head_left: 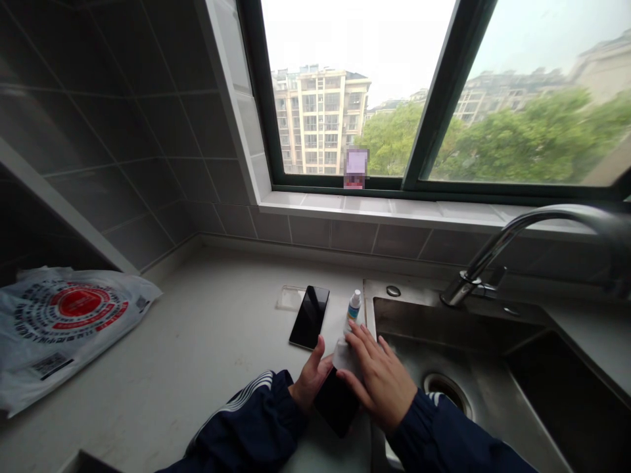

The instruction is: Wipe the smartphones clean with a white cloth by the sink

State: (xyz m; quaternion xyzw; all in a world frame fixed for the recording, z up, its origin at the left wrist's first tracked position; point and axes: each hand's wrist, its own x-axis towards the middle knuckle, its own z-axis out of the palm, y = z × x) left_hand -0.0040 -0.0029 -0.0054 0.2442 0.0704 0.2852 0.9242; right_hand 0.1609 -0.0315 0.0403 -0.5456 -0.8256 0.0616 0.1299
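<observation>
My left hand (311, 380) grips a dark phone (337, 402) from beneath and the side, its thumb raised along the edge. Over the phone's upper end, my right hand (382, 376) presses a white wipe (345, 355) against the screen; its fingers partly cover the wipe. Just beyond them stands a small white bottle (353, 309) with a blue and yellow label, upright on the counter. A second black phone (310, 315) lies flat to the left of the bottle, overlapping a clear phone case (288, 297).
To the right is a steel sink (369, 328) with a drain (447, 393) and a chrome faucet (493, 246). A white plastic bag (73, 322) with red print lies on the left of the pale counter (207, 315). A window sill (305, 201) runs along the back.
</observation>
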